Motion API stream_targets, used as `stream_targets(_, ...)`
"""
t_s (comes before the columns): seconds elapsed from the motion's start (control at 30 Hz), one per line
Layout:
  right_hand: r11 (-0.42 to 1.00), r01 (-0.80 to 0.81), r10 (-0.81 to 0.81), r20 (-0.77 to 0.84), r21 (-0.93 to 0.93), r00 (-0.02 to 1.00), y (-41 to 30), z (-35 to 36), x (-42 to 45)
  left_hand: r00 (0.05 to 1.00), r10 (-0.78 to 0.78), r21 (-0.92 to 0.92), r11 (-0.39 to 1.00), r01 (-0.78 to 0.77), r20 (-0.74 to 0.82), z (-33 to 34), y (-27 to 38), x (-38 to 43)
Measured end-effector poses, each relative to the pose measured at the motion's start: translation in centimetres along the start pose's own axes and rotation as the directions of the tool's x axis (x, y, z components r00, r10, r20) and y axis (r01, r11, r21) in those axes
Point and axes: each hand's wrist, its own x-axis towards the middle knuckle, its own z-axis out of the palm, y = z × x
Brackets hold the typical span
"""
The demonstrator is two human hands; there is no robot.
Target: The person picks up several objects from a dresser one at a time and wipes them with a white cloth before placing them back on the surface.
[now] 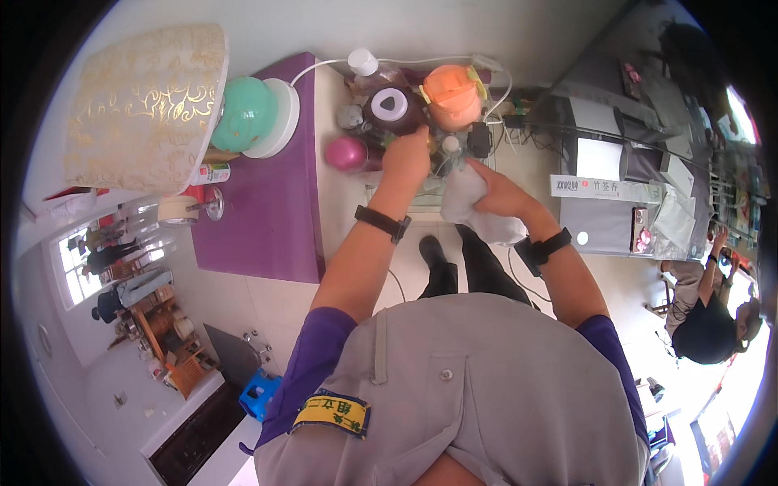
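My left hand (410,157) reaches into a cluster of bottles and pots, its fingers bent at the lower edge of a dark bottle (395,115) with a pale lid. Whether they grip anything there is hidden. A crumpled white cloth or bag (463,197) hangs from my right hand (503,193), gripped between thumb and fingers. Just beyond that hand is a small white-capped bottle (450,144). An orange petal-shaped pot (454,97) is at the back. To the left of my left hand lies a glossy pink round object (346,153); a clear bottle with a white cap (363,62) stands behind.
A purple-topped cabinet (261,225) at left bears a lamp with a green base (249,114). White cable (413,59) runs along the wall. At right, a grey desk (598,219) holds a long printed box (602,188) and a phone (640,231). A person (708,316) is at far right.
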Motion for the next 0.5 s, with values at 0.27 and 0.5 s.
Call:
stream_targets(0.27,0.999,-0.028,0.032,0.081,-0.043,0.996,-1.1,-0.6,0.3,0.983,0.182,-0.018,0.983,-0.182,-0.024,-0.9,1.8,-0.4)
stream_targets(0.5,0.974,-0.015,0.040,0.106,-0.225,0.993,-2.4,-1.0,1.7,0.983,0.185,-0.053,0.981,-0.185,-0.008,-0.2,1.3,1.6)
